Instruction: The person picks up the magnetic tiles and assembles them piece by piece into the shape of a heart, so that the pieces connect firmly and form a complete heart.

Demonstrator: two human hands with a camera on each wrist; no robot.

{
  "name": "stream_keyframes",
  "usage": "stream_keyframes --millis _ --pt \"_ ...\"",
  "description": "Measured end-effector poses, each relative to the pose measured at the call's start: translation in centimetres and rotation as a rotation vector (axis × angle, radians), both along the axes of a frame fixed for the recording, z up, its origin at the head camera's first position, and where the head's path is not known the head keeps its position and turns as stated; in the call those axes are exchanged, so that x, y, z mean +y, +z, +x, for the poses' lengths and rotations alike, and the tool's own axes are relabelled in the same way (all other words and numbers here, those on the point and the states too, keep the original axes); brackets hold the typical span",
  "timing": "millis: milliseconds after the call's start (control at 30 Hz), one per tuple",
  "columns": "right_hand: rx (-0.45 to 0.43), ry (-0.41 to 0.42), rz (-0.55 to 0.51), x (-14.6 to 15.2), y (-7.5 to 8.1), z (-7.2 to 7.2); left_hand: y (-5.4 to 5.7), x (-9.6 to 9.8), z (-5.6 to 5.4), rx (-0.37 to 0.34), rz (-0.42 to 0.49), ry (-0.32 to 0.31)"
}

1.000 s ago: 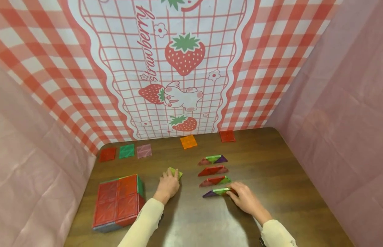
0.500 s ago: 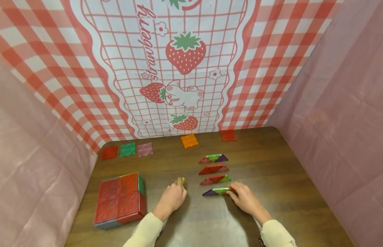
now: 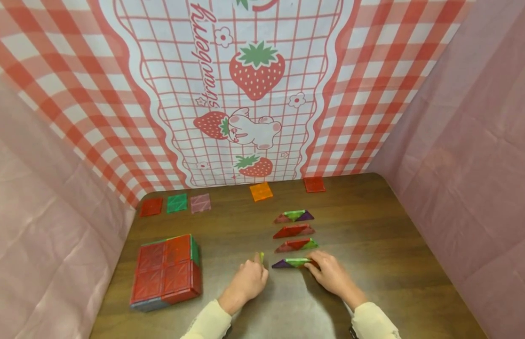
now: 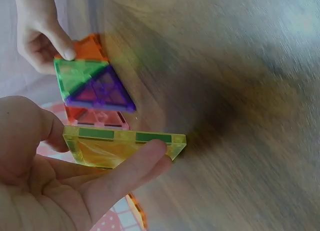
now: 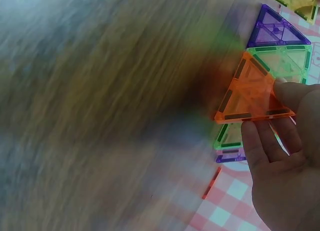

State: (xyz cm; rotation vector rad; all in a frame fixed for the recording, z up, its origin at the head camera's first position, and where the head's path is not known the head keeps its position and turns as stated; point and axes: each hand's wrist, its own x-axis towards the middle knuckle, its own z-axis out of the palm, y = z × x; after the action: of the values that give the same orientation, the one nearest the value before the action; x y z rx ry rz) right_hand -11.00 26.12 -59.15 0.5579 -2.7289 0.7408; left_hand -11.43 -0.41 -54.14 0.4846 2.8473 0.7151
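Observation:
My left hand (image 3: 247, 283) pinches a yellow magnetic tile (image 4: 102, 150) between thumb and fingers, held on edge. It is just left of the nearest row of standing triangle tiles, apart from it. That row joins a purple triangle tile (image 5: 276, 30), a green triangle tile (image 5: 292, 60) and an orange triangle tile (image 5: 246, 93). At its right end my right hand (image 3: 332, 278) grips the orange triangle, thumb on one face and fingers behind. Farther back stand similar rows: a red-and-green row (image 3: 295, 245), a red row (image 3: 294, 231) and a red, green and purple row (image 3: 294, 216).
A low box of joined tiles (image 3: 150, 282), mostly red on top, is on the left of the wooden table (image 3: 372, 226). Flat along the back edge lie a red tile (image 3: 151, 206), a green tile (image 3: 177, 203), a pink tile (image 3: 201, 203), an orange tile (image 3: 261, 191) and another red tile (image 3: 314, 184).
The left hand has moved right and nearer with the yellow tile, now seen edge-on instead of face-up. My right hand has shifted the nearest row slightly left.

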Motion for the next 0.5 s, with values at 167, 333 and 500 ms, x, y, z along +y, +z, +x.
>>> stream_keyframes --millis 167,333,500 --pt "0.015 0.014 0.001 -0.6 0.1 -0.2 0.4 0.3 0.2 -0.017 0.013 0.002" --pt "0.013 0.027 0.002 -1.1 0.1 -0.3 0.4 0.6 0.5 -0.052 0.021 0.001" --pt "0.031 0.053 -0.007 -1.6 0.1 -0.3 0.3 0.8 0.7 -0.082 0.046 -0.012"
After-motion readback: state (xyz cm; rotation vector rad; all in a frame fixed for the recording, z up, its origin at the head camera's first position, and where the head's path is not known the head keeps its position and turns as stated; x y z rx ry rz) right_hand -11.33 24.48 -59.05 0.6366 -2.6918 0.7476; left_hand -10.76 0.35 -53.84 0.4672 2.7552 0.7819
